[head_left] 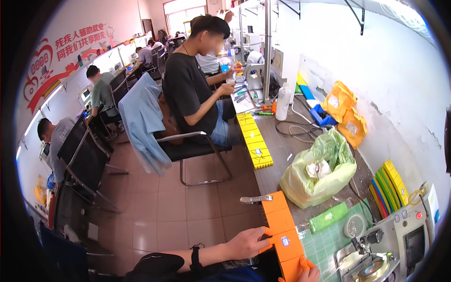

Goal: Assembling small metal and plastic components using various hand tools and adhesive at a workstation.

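Observation:
A row of orange blocks (278,214) with a small label runs along the desk's front edge. My left hand (246,243) reaches in from the lower left, a black band on its wrist. Its orange-covered fingertips are bent and closed on the left side of the orange row. At the bottom edge, my right hand (310,273) shows only in part. Its orange-covered fingers press on the near end of the same row. What lies under the fingertips is hidden. A metal clip-like tool (256,199) juts out beside the row's far end.
A green bag (319,171) stands behind the row, with a green roll (329,217) and cutting mat (324,249) nearer. A machine with a screen (408,235) is at right. Yellow blocks (255,141) line the desk farther off. A seated co-worker (190,80) works beyond.

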The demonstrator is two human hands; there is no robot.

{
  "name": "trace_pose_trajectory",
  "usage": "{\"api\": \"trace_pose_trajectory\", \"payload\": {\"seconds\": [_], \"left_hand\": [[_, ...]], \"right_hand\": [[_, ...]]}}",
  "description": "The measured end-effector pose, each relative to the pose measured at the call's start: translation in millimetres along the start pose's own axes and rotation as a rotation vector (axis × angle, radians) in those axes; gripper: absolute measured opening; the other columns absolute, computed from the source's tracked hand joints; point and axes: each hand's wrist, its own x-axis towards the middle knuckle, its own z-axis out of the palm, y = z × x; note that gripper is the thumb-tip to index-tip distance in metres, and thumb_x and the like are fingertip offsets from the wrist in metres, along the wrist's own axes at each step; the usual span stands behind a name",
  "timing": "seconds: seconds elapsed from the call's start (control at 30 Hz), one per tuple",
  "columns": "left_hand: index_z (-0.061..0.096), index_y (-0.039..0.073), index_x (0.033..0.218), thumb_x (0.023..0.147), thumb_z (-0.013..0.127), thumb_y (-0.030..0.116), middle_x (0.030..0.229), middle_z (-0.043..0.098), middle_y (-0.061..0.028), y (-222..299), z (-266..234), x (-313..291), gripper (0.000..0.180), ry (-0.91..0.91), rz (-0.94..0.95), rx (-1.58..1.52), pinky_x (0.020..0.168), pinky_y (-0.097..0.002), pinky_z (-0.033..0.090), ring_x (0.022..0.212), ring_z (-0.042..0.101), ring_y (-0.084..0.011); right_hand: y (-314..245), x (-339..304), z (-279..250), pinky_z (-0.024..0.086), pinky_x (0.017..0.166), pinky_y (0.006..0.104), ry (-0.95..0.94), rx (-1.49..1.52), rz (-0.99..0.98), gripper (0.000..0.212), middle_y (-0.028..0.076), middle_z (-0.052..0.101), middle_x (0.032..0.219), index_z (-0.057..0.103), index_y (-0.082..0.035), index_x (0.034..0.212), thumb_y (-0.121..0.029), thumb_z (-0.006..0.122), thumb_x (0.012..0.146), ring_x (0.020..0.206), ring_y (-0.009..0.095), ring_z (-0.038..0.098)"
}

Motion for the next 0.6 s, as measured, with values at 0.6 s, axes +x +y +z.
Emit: {"api": "trace_pose_trajectory", "payload": {"seconds": [0.6], "left_hand": [[0.066,0.008,0.1,0.079,0.07,0.012,0.102,0.053,-0.008,10,-9,-3,0.022,-0.151,0.01,0.054,0.068,-0.0358,0.052,0.073,0.06,-0.0253]], "right_hand": [[-1,-3,4,0.043,0.105,0.0519,0.017,-0.024,-0.034,0.089,0.024,0.052,0.132,0.047,-0.005,0.147,-0.025,0.091,0.072,0.121,0.046,0.051]]}}
